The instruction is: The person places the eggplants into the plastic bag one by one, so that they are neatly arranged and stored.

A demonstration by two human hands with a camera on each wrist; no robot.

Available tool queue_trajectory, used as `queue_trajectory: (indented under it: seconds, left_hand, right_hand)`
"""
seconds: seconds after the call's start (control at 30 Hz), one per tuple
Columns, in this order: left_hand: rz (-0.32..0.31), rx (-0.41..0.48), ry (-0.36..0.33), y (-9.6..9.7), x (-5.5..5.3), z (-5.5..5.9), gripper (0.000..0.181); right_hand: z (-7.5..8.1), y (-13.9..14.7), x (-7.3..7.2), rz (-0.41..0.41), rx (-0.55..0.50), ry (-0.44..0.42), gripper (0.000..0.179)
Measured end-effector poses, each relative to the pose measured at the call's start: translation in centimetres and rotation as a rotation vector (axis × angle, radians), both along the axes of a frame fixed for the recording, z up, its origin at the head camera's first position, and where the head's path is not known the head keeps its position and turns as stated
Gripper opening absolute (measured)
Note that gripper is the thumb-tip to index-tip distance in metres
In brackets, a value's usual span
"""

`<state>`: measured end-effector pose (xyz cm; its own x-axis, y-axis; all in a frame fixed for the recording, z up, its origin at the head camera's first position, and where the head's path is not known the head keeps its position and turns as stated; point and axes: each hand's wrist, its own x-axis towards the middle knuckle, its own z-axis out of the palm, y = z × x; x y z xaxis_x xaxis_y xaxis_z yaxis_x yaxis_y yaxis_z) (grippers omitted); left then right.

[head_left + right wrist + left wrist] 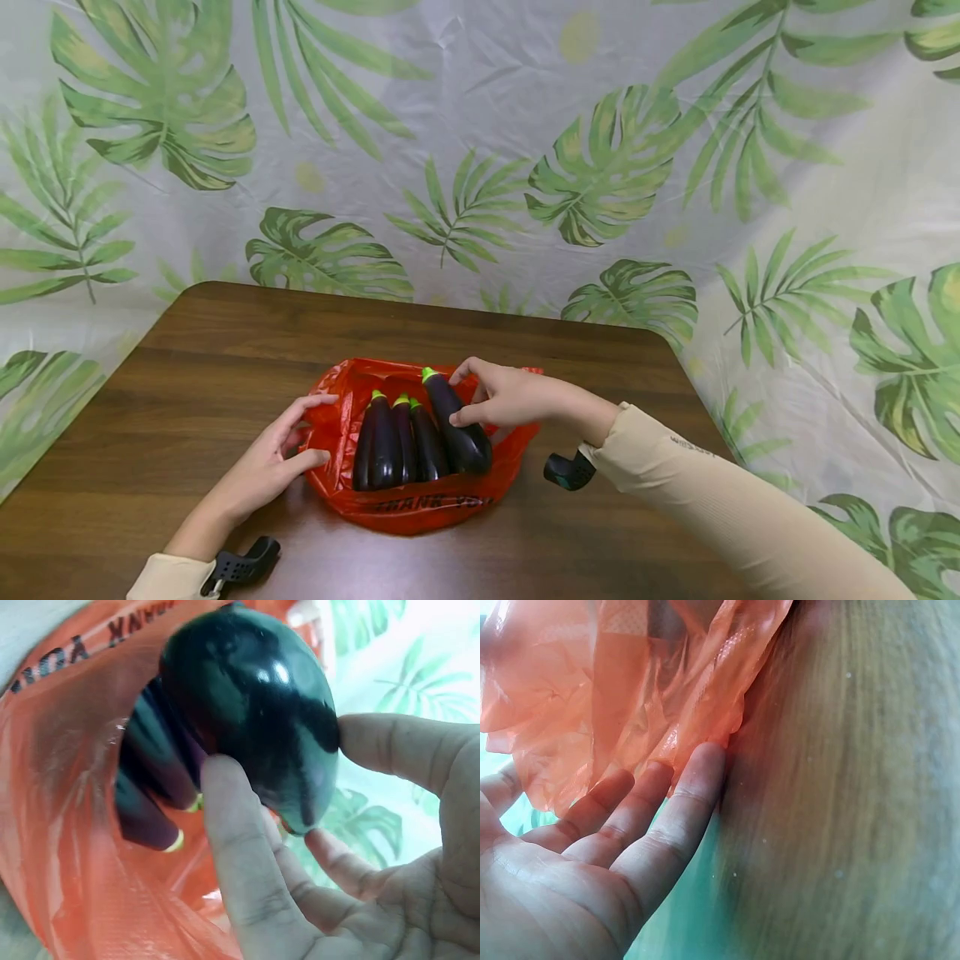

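Observation:
A red plastic bag (408,518) with black lettering lies on the table, its mouth spread wide. Several dark purple eggplants (386,450) with green stem caps lie side by side in it. My right hand (517,396) grips the rightmost eggplant (471,446) between thumb and fingers. That eggplant (255,705) is tilted and overlaps the others in the right wrist view. At the bag's left edge is my left hand (262,467), fingers and thumb spread apart. In the left wrist view its fingertips (705,761) touch the thin red plastic.
The brown wooden table (600,525) has rounded far corners. Behind it hangs a pale cloth (480,108) printed with green leaves. Black wrist mounts (243,565) are worn on both wrists, near the beige sleeves (712,483).

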<state>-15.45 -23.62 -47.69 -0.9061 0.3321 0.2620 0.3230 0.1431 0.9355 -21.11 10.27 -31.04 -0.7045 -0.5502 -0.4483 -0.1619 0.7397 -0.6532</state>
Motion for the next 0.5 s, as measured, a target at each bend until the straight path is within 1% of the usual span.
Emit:
queue_trajectory:
  seconds: [0.13,0.27,0.37,0.5]
  left_hand:
    - [0.009,-0.017,0.011,0.1,0.0,0.1,0.06]
    - [0.013,-0.023,0.014,0.1,0.0,0.1,0.06]
    - [0.011,-0.021,0.017,0.1,0.0,0.1,0.06]
    - [0.007,-0.019,0.01,0.1,0.0,0.0,0.06]
  right_hand:
    - [-0.4,-0.2,0.1,-0.003,0.039,-0.042,0.054]
    - [-0.7,-0.6,0.1,-0.04,0.06,-0.068,0.052]
    - [-1.0,-1.3,-0.3,-0.072,0.072,-0.093,0.051]
    - [-1.2,-2.1,-1.2,-0.079,0.13,-0.087,0.049]
